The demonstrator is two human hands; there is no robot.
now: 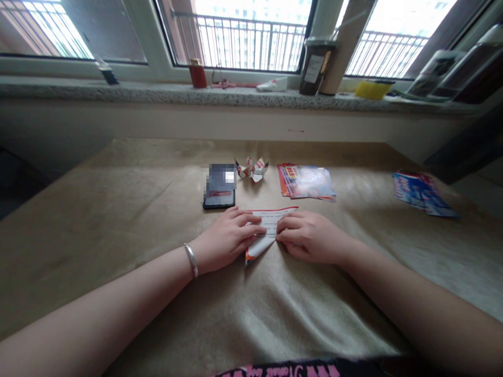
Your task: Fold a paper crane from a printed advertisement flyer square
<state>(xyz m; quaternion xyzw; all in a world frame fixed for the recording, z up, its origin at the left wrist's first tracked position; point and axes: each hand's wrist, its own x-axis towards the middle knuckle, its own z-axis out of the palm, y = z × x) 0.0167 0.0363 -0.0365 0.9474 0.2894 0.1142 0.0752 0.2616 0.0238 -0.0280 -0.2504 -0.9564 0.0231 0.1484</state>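
Observation:
A white sheet of paper with red edges (268,224) lies partly folded on the tan cloth-covered table (118,220). My left hand (228,238), with a silver bangle on its wrist, rests on the paper's left side with fingers curled and pressing down. My right hand (308,236) presses the paper's right side, fingers bent together at the fold. Both hands meet near the paper's middle.
A black phone (220,187) lies just behind my left hand. A small folded paper figure (252,168) sits beyond it. A stack of coloured leaflets (306,181) lies behind my right hand, more leaflets (422,192) at far right. The windowsill (157,94) holds a red cup (197,73) and jars.

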